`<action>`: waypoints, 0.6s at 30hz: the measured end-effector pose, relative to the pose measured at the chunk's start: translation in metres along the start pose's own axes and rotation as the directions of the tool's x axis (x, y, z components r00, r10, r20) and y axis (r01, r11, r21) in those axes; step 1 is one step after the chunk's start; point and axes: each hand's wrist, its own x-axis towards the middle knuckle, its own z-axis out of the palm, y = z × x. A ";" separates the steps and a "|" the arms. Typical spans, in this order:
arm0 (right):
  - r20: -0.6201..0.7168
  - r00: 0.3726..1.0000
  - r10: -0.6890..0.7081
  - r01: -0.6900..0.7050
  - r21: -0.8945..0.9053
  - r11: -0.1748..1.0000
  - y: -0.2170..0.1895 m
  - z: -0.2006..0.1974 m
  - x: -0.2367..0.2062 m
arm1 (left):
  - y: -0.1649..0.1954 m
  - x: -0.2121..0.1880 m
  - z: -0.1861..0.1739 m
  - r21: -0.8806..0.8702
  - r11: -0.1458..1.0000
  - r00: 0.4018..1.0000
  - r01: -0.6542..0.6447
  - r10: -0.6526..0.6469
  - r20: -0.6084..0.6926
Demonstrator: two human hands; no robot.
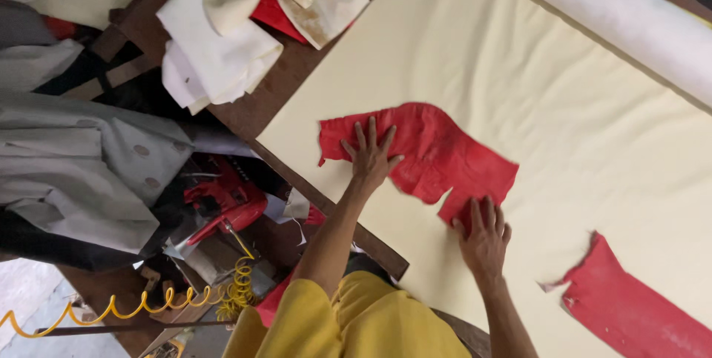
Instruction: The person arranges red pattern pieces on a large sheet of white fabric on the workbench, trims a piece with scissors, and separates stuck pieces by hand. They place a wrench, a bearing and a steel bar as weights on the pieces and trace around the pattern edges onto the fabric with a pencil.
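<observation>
With both palms open and flat, left hand (pixel 371 156) and right hand (pixel 483 236) pressing red piece (pixel 430 154) smooth on cream cloth (pixel 578 106); second red piece (pixel 630 310), right of hands, untouched.

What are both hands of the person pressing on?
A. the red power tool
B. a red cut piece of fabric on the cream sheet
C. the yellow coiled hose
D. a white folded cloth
B: the left hand and the right hand both lie flat, fingers spread, on the red fabric piece that rests on the cream sheet.
</observation>
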 end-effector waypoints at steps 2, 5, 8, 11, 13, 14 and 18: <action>0.063 0.998 -0.013 0.014 -0.013 1.000 -0.021 0.002 -0.017 | -0.030 -0.004 -0.001 0.010 1.000 1.000 -0.023 0.022 0.011; 0.114 0.992 -0.058 0.054 0.038 0.998 -0.050 0.005 -0.041 | -0.070 -0.011 -0.007 0.035 0.997 0.998 -0.062 0.062 -0.008; 0.113 0.988 -0.105 0.094 0.095 0.991 -0.070 0.011 -0.051 | -0.098 -0.015 -0.010 0.036 0.999 0.999 -0.036 0.035 0.030; 0.118 0.982 -0.149 0.135 0.125 0.983 -0.080 0.016 -0.054 | -0.118 -0.017 -0.007 0.068 0.997 0.998 -0.049 0.046 0.046; 0.103 0.974 -0.200 0.184 0.149 0.972 -0.082 0.018 -0.054 | -0.127 -0.017 -0.003 0.075 0.995 0.997 -0.070 0.067 0.033; 0.125 0.971 -0.203 0.184 0.149 0.971 -0.082 0.019 -0.054 | -0.132 -0.017 0.000 0.062 0.995 0.997 -0.078 0.076 0.034; 0.153 0.965 -0.214 0.187 0.174 0.967 -0.086 0.018 -0.053 | -0.143 -0.015 0.006 0.015 0.996 0.995 -0.087 0.087 0.041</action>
